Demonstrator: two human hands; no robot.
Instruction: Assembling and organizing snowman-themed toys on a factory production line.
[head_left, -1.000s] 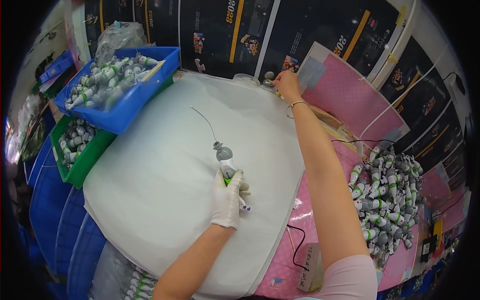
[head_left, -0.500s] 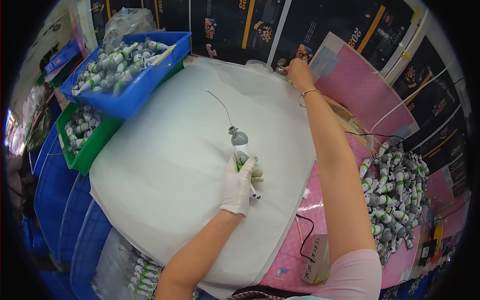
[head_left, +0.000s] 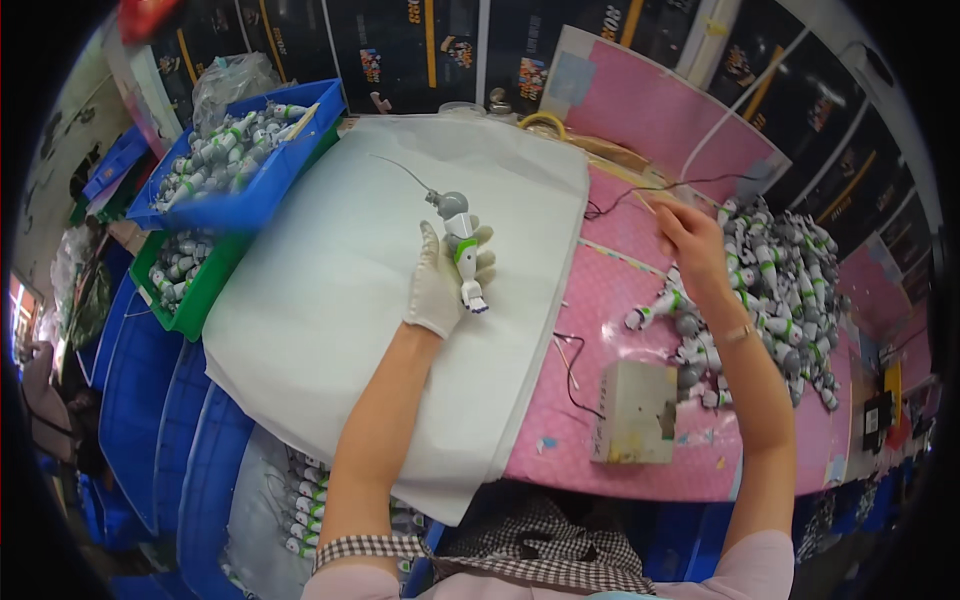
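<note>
My left hand (head_left: 432, 292), in a white glove, cradles a toy arm (head_left: 465, 258) in white, grey and green. The toy arm lies across the palm, with the gloved fingers curled beside it. From its round grey end a thin wire (head_left: 400, 172) sticks out toward the far left. My right hand (head_left: 695, 248) is bare and raised over the pink surface, just left of a pile of similar toy arms (head_left: 775, 335). Its fingers are pinched on a thin pale stick (head_left: 643, 199), whose tip points to the far left.
White sheeting (head_left: 350, 300) covers the table's left part, beside a pink surface (head_left: 530, 440). A white block (head_left: 635, 410) stands near the front edge. At left, a blue bin (head_left: 265, 185) and a green bin (head_left: 205, 315) hold grey-white parts. A small metal pot (head_left: 498, 103) stands at the back.
My right hand has come from the metal pot at the back edge toward me and right, over the pink surface. The left palm has turned upward, showing more of the toy arm.
</note>
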